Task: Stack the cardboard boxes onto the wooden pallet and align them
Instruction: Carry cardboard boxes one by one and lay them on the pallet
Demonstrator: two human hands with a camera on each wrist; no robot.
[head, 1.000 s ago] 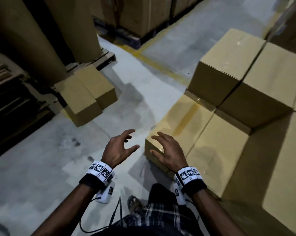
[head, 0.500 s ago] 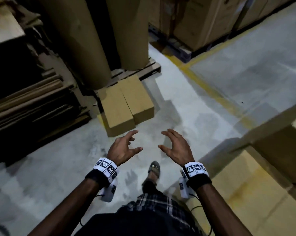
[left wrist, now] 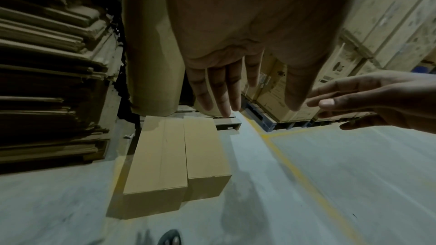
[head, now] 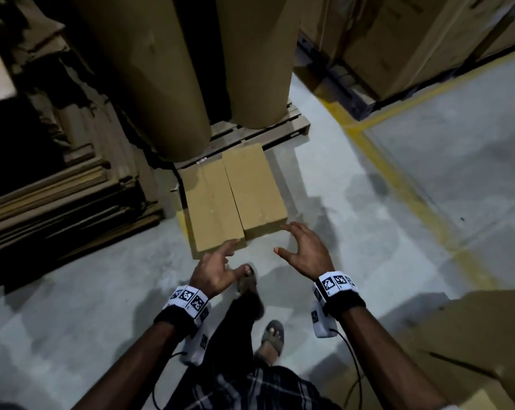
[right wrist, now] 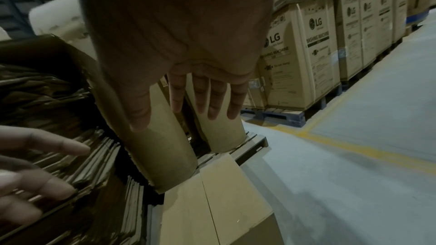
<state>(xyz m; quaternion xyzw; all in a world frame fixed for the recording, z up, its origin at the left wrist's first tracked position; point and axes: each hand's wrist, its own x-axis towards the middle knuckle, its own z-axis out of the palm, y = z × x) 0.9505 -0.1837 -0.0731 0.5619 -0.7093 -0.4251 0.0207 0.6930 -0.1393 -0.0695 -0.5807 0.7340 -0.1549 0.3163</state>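
Two long cardboard boxes lie side by side on the floor: the left box (head: 213,207) (left wrist: 156,157) (right wrist: 186,215) and the right box (head: 254,187) (left wrist: 205,148) (right wrist: 235,189). My left hand (head: 220,261) (left wrist: 240,100) hovers open just short of their near ends, fingers spread, holding nothing. My right hand (head: 294,247) (right wrist: 188,111) is also open and empty, level with the right box's near corner. At the lower right edge sits part of the stacked cardboard boxes (head: 469,344).
Two tall brown paper rolls (head: 173,78) stand on a wooden pallet (head: 282,125) behind the two boxes. Flattened cardboard sheets (head: 58,199) are piled at left. Printed appliance cartons (right wrist: 306,59) on pallets line the back right. Yellow floor lines (head: 398,179) cross the grey concrete.
My view has swung left, away from the stacked boxes, and I have walked up to the two boxes on the floor. Both hands stay open and empty.
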